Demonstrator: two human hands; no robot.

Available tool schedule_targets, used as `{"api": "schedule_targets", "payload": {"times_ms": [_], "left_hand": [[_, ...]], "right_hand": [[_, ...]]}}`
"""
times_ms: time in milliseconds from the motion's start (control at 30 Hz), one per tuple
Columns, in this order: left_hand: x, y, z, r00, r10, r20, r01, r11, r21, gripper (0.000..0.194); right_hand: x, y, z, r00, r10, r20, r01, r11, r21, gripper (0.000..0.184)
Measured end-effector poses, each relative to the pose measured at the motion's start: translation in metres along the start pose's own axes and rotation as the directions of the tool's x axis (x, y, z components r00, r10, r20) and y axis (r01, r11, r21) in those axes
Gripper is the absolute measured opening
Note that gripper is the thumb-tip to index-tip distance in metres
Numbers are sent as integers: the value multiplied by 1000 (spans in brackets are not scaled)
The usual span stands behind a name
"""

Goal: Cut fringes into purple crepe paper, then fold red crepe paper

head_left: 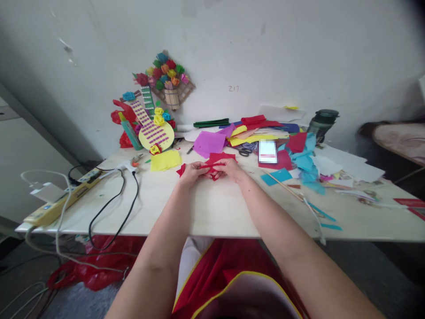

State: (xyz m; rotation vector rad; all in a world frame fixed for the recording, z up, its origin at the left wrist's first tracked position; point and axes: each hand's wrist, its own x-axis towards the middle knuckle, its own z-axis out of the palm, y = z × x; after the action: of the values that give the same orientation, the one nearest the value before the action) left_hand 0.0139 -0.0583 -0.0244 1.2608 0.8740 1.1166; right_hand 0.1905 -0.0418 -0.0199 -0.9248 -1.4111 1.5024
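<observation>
In the head view both hands meet over the middle of the table, pinching a piece of red crepe paper (210, 167) between them. My left hand (193, 173) has its fingers closed on the left part of the paper. On the right part, my right hand (229, 169) is closed too, thumb and fingers together. The strip between the thumbs looks folded or rolled; the fingertips below it are partly hidden. More red paper (223, 156) lies just behind the hands. Left of them rests a stack of yellow paper (165, 160), and purple paper (210, 142) lies behind.
A guitar-shaped craft (156, 135) and green glue bottle (130, 133) stand back left. Scissors (245, 152), a phone (267, 151), blue paper scraps (303, 161), a wooden stick (285, 185) and a dark bottle (322, 124) are rightward. A power strip (63, 199) with cables occupies the left edge.
</observation>
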Motion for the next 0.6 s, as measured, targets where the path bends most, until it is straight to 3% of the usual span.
{"api": "schedule_targets", "payload": {"times_ms": [267,600], "left_hand": [[-1,2,0,999,-36,-7,36,999,-39,33],[0,-1,-4,999,39,23,-36,992,-118,29]], "right_hand": [[1,0,-2,1000,16,-8,-15,999,36,15],[0,-1,-8,998,10,68,-18,993,115,23]]}}
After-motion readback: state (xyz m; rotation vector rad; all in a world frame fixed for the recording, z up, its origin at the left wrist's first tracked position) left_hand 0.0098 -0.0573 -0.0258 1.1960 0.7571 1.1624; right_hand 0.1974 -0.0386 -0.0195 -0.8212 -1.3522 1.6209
